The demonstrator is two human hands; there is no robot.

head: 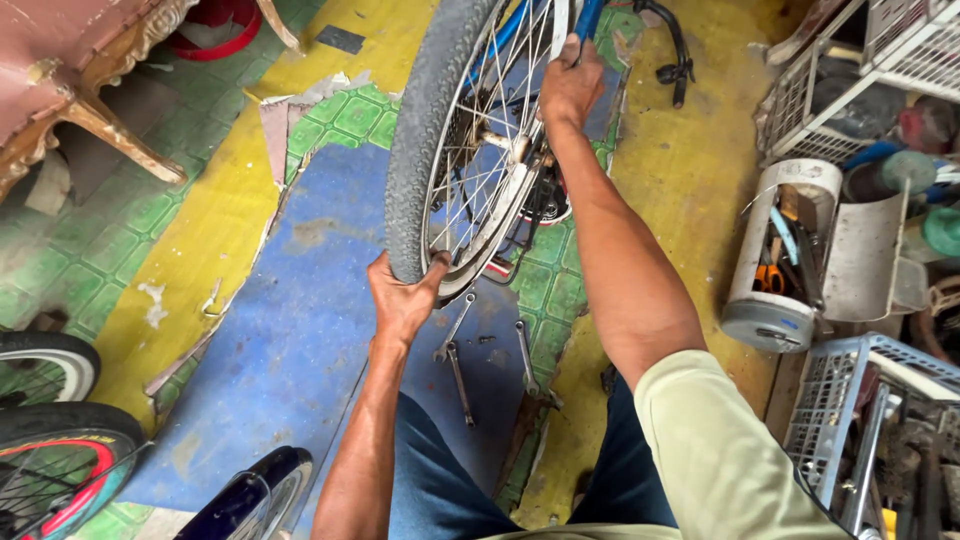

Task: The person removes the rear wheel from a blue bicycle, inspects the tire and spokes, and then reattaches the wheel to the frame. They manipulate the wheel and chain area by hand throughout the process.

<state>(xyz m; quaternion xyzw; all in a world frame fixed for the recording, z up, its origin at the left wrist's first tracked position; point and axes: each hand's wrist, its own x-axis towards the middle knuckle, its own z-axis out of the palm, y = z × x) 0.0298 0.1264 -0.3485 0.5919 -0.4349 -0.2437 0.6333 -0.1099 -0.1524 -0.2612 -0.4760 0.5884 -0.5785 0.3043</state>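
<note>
A bicycle wheel (420, 140) with a grey tyre and silver spokes stands upright in front of me. My left hand (402, 296) grips the tyre and rim at the bottom of the wheel. My right hand (570, 82) reaches past the hub and holds a blue part of the bicycle frame (588, 15) near the top. Two wrenches (458, 350) lie on the blue floor mat (300, 330) just below the wheel.
Wire baskets (850, 400) and a cut white canister of tools (775, 260) crowd the right side. Other bicycle tyres (50, 440) sit at the lower left, a dark mudguard (255, 495) at the bottom. A wooden chair leg (110, 130) stands upper left.
</note>
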